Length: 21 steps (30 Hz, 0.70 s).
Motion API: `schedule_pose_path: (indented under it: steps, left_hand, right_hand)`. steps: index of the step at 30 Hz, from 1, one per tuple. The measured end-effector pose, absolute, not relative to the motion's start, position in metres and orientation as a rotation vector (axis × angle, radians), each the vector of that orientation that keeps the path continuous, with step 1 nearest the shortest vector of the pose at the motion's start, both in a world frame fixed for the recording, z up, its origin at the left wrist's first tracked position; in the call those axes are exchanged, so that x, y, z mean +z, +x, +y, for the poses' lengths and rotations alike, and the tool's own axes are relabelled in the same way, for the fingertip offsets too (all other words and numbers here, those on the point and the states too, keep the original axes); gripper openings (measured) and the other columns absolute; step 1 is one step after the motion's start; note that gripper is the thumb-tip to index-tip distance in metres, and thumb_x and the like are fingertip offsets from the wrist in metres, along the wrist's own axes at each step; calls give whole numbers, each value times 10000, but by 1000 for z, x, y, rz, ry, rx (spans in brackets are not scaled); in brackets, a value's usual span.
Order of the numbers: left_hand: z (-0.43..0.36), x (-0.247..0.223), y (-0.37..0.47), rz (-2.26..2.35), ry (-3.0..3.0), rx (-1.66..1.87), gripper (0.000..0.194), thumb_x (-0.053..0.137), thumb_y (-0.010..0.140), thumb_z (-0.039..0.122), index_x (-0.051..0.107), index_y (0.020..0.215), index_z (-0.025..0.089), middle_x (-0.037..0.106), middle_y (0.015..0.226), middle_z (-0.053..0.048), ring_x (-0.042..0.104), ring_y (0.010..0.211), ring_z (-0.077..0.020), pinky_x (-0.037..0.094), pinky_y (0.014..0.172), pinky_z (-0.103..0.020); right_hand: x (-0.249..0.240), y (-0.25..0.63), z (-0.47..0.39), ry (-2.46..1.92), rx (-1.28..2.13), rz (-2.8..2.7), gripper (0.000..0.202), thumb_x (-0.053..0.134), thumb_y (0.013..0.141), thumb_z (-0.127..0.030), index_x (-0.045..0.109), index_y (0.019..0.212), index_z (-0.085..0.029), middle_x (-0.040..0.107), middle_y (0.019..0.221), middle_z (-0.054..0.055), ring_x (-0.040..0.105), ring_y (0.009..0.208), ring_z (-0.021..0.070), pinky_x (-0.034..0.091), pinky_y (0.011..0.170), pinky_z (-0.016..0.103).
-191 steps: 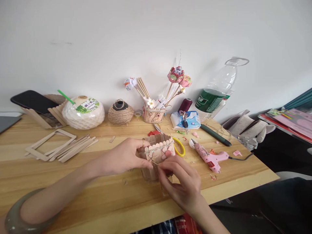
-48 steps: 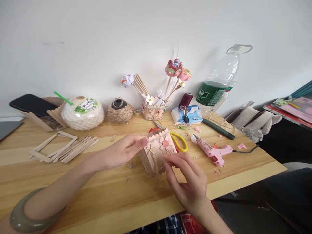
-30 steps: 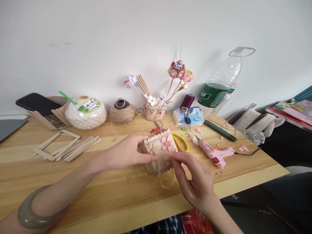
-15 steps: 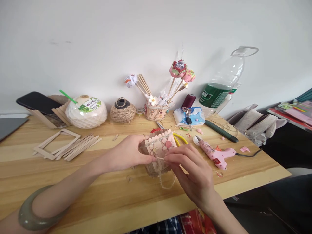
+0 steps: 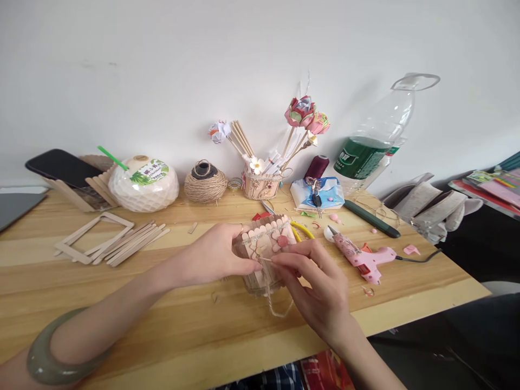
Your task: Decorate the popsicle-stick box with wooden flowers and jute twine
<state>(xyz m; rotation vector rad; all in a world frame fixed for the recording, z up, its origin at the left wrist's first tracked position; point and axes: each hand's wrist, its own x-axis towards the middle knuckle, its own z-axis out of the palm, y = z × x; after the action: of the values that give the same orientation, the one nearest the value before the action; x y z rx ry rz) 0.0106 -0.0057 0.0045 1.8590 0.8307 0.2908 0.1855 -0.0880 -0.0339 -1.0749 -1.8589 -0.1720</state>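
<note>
A small basket of wooden sticks (image 5: 260, 244) with scalloped top edges sits tilted at the middle of the table, with pink flower shapes on its front. My left hand (image 5: 221, 252) is closed round its left side, thumb on the front. In the fingertips of my right hand (image 5: 314, 276) is a thin pale stick (image 5: 267, 260), its far end close to my left thumb and against the basket's front. A loop of twine (image 5: 280, 314) hangs from the basket's lower front.
Loose craft sticks (image 5: 136, 244) and a stick frame (image 5: 77, 244) lie left. A pink glue gun (image 5: 371, 260) lies right, beyond yellow-handled pliers (image 5: 303, 230). Behind stand a twine ball (image 5: 205, 184), a flower holder (image 5: 262, 187) and a large bottle (image 5: 369, 141).
My right hand has shifted slightly left and down along the basket's front with the stick. My left hand keeps its hold. The view has moved a little.
</note>
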Motion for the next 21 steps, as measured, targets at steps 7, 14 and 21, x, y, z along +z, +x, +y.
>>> schedule_pose_path:
  steps: [7,14,21]
  left_hand:
    - [-6,5,10,836,1871,290,189,617,691,281,589,838,164,629,820,9,558,758,-164,425,680,-248]
    - [-5,4,11,782,1832,316,123,615,685,245,563,762,164,605,805,12,531,749,-149,417,674,-238]
    - [-4,2,10,778,1811,326,114,612,671,207,550,754,161,564,740,28,503,704,-133,403,630,-224]
  right_hand:
    - [-36,184,-91,-1074,-155,-1825,205,606,770,-12,603,896,-174,565,769,26,549,700,131,478,577,260]
    - [-37,181,-91,-1062,-161,-1822,210,631,752,-12,599,888,-168,571,771,28,547,694,134,473,577,270]
    - [-37,179,-92,-1064,-290,-1871,178,640,748,-37,597,877,-152,581,730,35,518,626,135,432,519,275]
